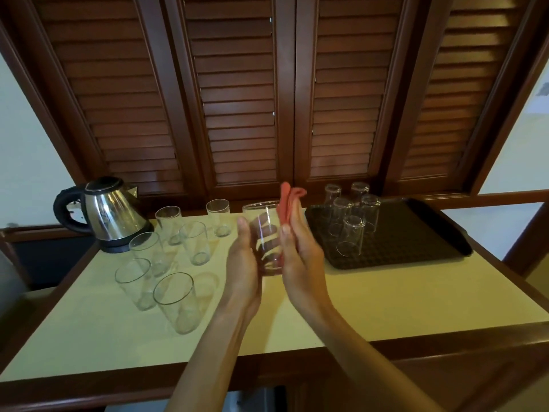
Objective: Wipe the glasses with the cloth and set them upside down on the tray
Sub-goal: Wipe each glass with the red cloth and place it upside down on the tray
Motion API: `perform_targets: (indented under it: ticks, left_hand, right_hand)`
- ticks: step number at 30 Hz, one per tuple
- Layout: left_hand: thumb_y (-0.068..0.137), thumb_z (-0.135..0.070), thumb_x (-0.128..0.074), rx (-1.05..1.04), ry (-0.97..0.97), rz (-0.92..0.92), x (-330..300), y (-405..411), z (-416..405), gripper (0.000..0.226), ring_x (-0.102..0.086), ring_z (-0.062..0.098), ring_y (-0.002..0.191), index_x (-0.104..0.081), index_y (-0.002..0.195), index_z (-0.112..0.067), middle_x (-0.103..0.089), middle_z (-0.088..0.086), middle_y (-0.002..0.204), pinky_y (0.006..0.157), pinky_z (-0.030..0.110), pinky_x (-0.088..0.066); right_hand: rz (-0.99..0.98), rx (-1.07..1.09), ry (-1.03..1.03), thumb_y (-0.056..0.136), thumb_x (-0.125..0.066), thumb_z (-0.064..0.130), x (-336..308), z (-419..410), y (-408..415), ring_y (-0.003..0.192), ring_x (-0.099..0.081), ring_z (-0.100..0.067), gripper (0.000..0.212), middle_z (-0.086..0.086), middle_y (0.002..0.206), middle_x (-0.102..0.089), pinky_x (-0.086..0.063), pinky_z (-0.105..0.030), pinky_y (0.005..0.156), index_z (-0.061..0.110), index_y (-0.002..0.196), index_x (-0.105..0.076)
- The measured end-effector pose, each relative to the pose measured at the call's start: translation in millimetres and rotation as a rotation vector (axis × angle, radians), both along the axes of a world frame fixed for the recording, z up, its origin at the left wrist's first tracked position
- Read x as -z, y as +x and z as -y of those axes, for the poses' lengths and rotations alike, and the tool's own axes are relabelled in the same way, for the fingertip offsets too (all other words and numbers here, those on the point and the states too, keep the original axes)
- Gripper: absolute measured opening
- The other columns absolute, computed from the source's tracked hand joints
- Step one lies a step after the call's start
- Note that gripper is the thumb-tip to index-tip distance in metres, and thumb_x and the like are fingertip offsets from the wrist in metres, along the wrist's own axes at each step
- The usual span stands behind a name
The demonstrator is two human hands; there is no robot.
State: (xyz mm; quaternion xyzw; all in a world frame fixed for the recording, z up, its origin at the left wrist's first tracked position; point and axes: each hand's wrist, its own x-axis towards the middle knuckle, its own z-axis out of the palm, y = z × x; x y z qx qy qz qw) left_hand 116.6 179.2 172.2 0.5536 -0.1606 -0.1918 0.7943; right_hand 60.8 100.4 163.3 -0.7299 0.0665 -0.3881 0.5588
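Centre of view: a clear glass (263, 236), upright with its mouth upward, is held above the desk (371, 301) between the two hands. The left hand (242, 269) forms the grip on the glass, its fingers curled round the far side and visible through the wall, its thumb lying along the near left side. The right hand (300, 257) stands against the right wall of the glass with fingers nearly straight, pinching a folded red cloth (288, 203) between thumb and fingers; the cloth projects above the fingertips, beside the rim. At 3 o'clock from the held glass, a dark tray (416, 236) lies on the desk and carries five glasses, all mouth down; the nearest inverted glass (352, 236) stands at the front of the cluster, the others behind it toward 12 o'clock. At 9 o'clock, six further glasses stand mouth up on the desk in a loose group; the nearest upright glass (176, 301) lies toward 8 o'clock. Beyond that group, at 10 o'clock, a steel kettle (111, 215) with a black handle sits at the rear left corner. Louvred wooden doors (237, 99) close the background at 12 o'clock.
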Motion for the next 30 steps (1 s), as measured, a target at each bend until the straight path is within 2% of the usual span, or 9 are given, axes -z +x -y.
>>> perform_targets:
  ticks: [3,5,9,14,18,23,25,27,30]
  left_hand:
    - [0.104,-0.065,-0.027,0.022,-0.01,-0.082,-2,0,-1,0.072,-0.071,0.029,0.119,-0.082,0.11,-0.019,-0.079,0.011,0.117,0.1,0.045,-0.054]
    - [0.093,-0.077,-0.035,0.019,-0.067,-0.069,-12,5,-5,0.081,-0.068,0.032,0.124,-0.079,0.118,-0.014,-0.075,0.017,0.124,0.107,0.049,-0.051]
    - [0.096,-0.066,-0.045,0.068,-0.018,0.035,-11,-5,-3,0.067,-0.073,0.02,0.113,-0.067,0.132,-0.013,-0.073,0.012,0.125,0.092,0.039,-0.06]
    - [0.109,-0.05,-0.036,0.032,-0.018,0.041,-9,4,-3,0.05,-0.067,0.025,0.125,-0.073,0.128,-0.022,-0.075,0.01,0.126,0.114,0.053,-0.047]
    - [0.111,-0.049,-0.026,0.013,0.02,0.038,-3,-2,2,0.052,-0.074,0.019,0.11,-0.062,0.141,-0.026,-0.078,0.005,0.116,0.098,0.044,-0.056]
    - [0.1,-0.064,-0.037,0.061,-0.039,-0.008,-14,-5,-1,0.06,-0.073,0.019,0.115,-0.073,0.122,-0.021,-0.078,0.007,0.118,0.097,0.037,-0.055]
    - [0.09,-0.065,-0.054,0.045,-0.049,0.033,-17,-1,-3,0.062,-0.076,0.02,0.106,-0.068,0.125,-0.016,-0.077,0.009,0.117,0.085,0.034,-0.06]
    - [0.093,-0.058,-0.051,0.054,-0.034,0.066,-11,-3,-3,0.057,-0.077,0.016,0.095,-0.066,0.125,-0.014,-0.078,0.005,0.107,0.079,0.031,-0.061]
    - [0.103,-0.057,-0.035,0.103,0.024,0.069,-4,-8,-2,0.053,-0.071,0.021,0.116,-0.074,0.124,-0.029,-0.077,0.005,0.121,0.103,0.046,-0.055]
  right_hand:
    - [0.001,0.063,-0.33,0.108,-0.03,0.033,-1,-13,-5,0.156,-0.006,-0.009,0.052,0.01,0.168,-0.016,-0.01,-0.033,0.128,0.025,0.158,-0.02]
    - [0.048,0.001,-0.423,0.108,-0.031,0.035,16,-22,-16,0.157,-0.006,-0.014,0.051,0.011,0.168,-0.016,-0.011,-0.036,0.128,0.022,0.157,-0.023]
    - [0.017,0.021,-0.08,0.108,-0.033,0.036,-3,-6,-4,0.153,-0.019,-0.004,0.049,0.013,0.167,-0.019,-0.024,-0.04,0.126,0.036,0.155,-0.018]
    - [0.053,0.007,-0.398,0.109,-0.031,0.036,13,-18,-13,0.157,-0.005,-0.012,0.051,0.011,0.168,-0.017,-0.01,-0.029,0.127,0.022,0.158,-0.024]
    - [0.059,-0.019,0.004,0.106,-0.035,0.045,8,2,-5,0.153,-0.025,-0.012,0.055,0.011,0.166,-0.025,-0.031,-0.046,0.122,0.042,0.158,-0.017]
    - [0.057,0.013,-0.377,0.109,-0.028,0.039,10,-13,-11,0.157,-0.005,-0.012,0.052,0.019,0.167,-0.013,-0.011,-0.027,0.126,0.026,0.158,-0.02]
    - [0.072,-0.063,-0.228,0.107,-0.031,0.045,22,-14,-16,0.156,-0.015,-0.012,0.055,0.012,0.167,-0.02,-0.02,-0.033,0.126,0.028,0.158,-0.022]
    - [0.044,-0.053,-0.02,0.107,-0.034,0.045,11,-5,-10,0.152,-0.026,-0.009,0.055,0.009,0.165,-0.029,-0.03,-0.041,0.123,0.03,0.159,-0.021]
    - [0.008,0.044,-0.169,0.108,-0.034,0.031,-7,-6,-5,0.155,-0.01,-0.006,0.05,0.012,0.167,-0.019,-0.018,-0.041,0.127,0.028,0.157,-0.02]
